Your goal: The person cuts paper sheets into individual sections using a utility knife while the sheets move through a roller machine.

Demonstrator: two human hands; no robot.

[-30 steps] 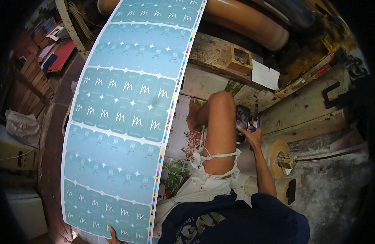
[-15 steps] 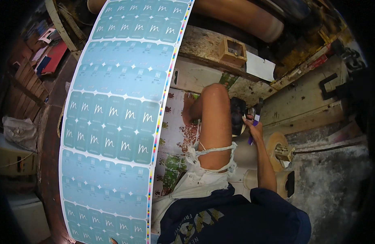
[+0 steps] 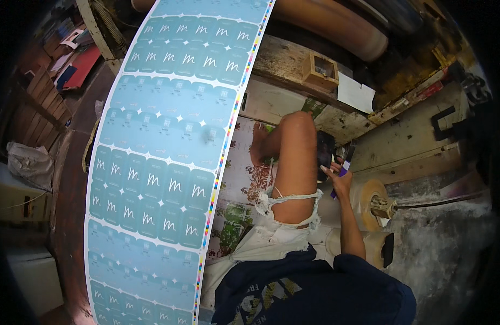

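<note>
My right hand [image 3: 339,177] is closed around a slim purple, white and dark thing [image 3: 334,193] whose exact kind I cannot make out. Its fingertips reach to a black object [image 3: 325,147] beside my bent knee [image 3: 300,127]. A long printed sheet [image 3: 169,130] in teal and light blue, with rows of label shapes and a colour-bar edge, runs from the far top down past my left side. One dark smudge shows on its light-blue band. My left hand is out of view.
Rollers [image 3: 336,30] span the far end. A small wooden box [image 3: 320,71] and white paper [image 3: 355,92] lie on a ledge. Film or tape rolls [image 3: 372,197] stand to the right. Red papers [image 3: 83,66] and a crumpled white bag [image 3: 30,162] are at left.
The sheet's printed rows have shifted down toward me, and the smudge with them. My right hand stays near the black object. A fingertip at the sheet's lower edge has gone from view.
</note>
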